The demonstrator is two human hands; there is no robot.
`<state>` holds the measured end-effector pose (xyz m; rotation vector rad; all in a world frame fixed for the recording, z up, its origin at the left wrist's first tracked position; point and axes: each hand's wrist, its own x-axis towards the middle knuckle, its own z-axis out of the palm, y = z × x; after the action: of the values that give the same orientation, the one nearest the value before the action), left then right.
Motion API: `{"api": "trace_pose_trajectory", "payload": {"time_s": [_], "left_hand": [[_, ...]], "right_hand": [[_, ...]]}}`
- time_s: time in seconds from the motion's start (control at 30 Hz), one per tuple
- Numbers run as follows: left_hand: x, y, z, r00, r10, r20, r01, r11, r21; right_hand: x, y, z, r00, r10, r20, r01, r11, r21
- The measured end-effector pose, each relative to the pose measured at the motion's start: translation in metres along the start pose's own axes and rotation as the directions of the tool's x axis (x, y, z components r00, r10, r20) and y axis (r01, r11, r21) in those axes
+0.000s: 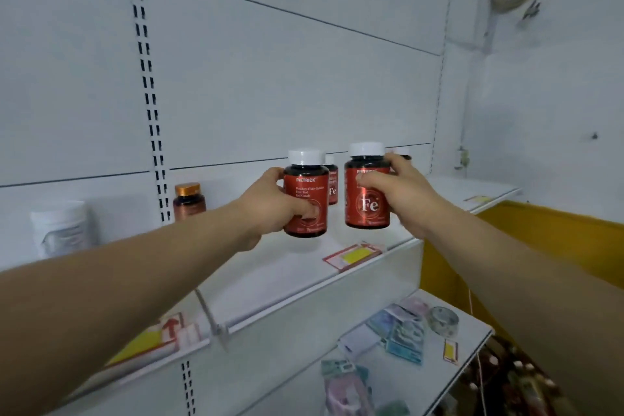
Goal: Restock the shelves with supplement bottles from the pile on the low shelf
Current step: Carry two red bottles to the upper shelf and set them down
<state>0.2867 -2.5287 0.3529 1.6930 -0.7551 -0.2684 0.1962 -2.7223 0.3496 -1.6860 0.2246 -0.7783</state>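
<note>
Left hand (270,204) and right hand (398,192) each grasp a red white-capped plastic supplement bottle (305,194) (367,186) above the white metal upper shelf (270,277); risk: setting down nudges shelved bottles (332,179) behind, toppling them.

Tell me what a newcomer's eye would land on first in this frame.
Two red supplement bottles with white caps, held up side by side over the upper shelf: the left hand grips one bottle, the right hand grips the other, marked Fe. More red bottles stand behind them by the back panel.
</note>
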Motion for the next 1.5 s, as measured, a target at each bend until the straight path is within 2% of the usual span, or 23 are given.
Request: {"api": "trace_pose_trajectory", "payload": {"time_s": [0.1, 0.2, 0.43, 0.73, 0.9, 1.07, 1.33, 1.5], "left_hand": [[0.034, -0.005, 0.013, 0.999, -0.034, -0.016, 0.034, 0.999, 0.02], [0.058, -0.013, 0.029, 0.994, -0.092, -0.05, 0.094, 0.995, 0.031], [0.103, -0.028, 0.073, 0.968, -0.188, -0.169, 0.204, 0.975, 0.084], [0.147, -0.027, 0.14, 0.894, -0.2, -0.4, 0.254, 0.963, 0.087], [0.165, -0.029, 0.149, 0.843, -0.193, -0.503, 0.278, 0.955, 0.101], [0.177, -0.037, 0.147, 0.809, -0.202, -0.552, 0.293, 0.953, 0.082], [0.191, -0.039, 0.148, 0.85, -0.208, -0.484, 0.286, 0.954, 0.092], [0.197, -0.043, 0.151, 0.843, -0.201, -0.5, 0.292, 0.95, 0.111]], "right_hand": [[0.044, 0.019, -0.013, 1.0, 0.011, 0.027, -0.01, 0.999, -0.05], [0.084, 0.036, -0.022, 0.997, 0.038, 0.062, -0.036, 0.999, -0.03], [0.167, 0.076, -0.043, 0.969, 0.06, 0.242, -0.045, 0.997, -0.066], [0.241, 0.121, -0.062, 0.85, 0.026, 0.526, 0.023, 0.996, -0.086], [0.261, 0.132, -0.06, 0.787, -0.004, 0.617, 0.034, 0.999, -0.037], [0.277, 0.138, -0.048, 0.78, -0.023, 0.625, 0.098, 0.992, -0.085], [0.29, 0.141, -0.038, 0.775, -0.036, 0.631, 0.189, 0.966, -0.177], [0.292, 0.141, -0.041, 0.764, -0.059, 0.642, 0.227, 0.957, -0.182]]}}
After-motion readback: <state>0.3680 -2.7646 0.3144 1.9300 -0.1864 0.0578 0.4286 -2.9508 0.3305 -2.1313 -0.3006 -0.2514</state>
